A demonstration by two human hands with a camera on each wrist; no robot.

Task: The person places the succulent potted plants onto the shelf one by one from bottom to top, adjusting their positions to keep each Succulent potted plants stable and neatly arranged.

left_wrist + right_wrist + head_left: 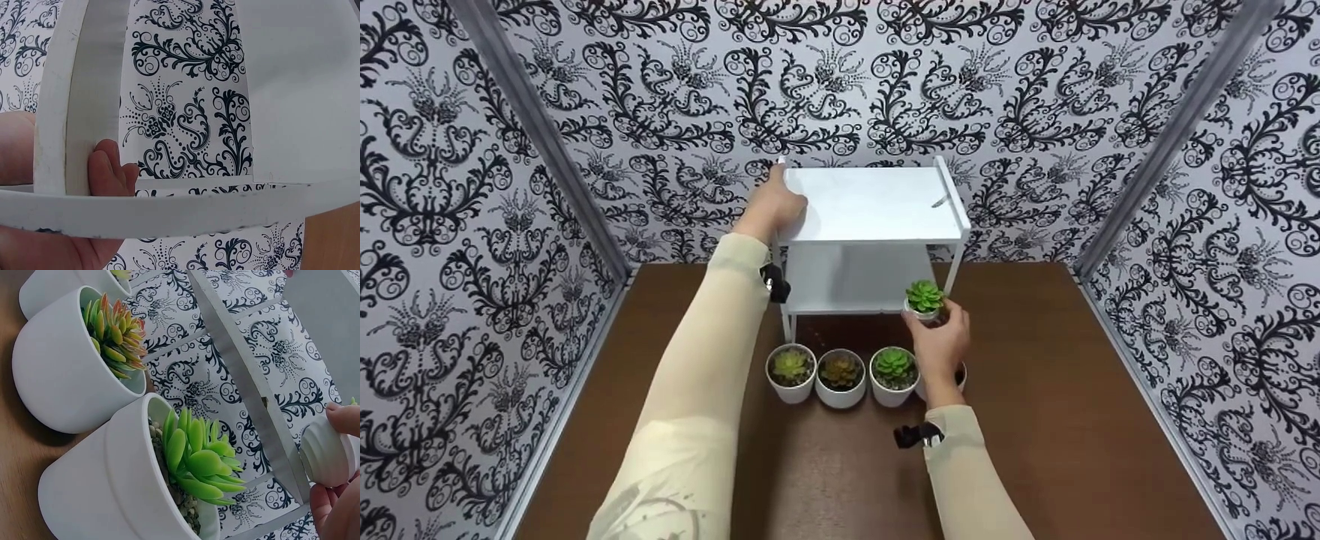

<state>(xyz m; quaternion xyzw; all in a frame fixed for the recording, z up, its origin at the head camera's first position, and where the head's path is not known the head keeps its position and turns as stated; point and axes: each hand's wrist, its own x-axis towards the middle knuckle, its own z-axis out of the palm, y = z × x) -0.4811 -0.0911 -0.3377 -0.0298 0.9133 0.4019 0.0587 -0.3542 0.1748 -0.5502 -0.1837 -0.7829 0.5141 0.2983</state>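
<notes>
A white two-tier shelf stands on the brown table. My left hand grips its upper left side; in the left wrist view the fingers curl round a white side rail. My right hand holds a small potted succulent by its white pot, in front of the lower tier near the right legs. In the right wrist view thumb and fingers pinch that ribbed white pot, whose plant is mostly out of frame.
Before the shelf stands a row of white pots: a yellow-green succulent, a reddish-brown one, a bright green one, and a pot mostly hidden by my right hand. Patterned walls enclose the table.
</notes>
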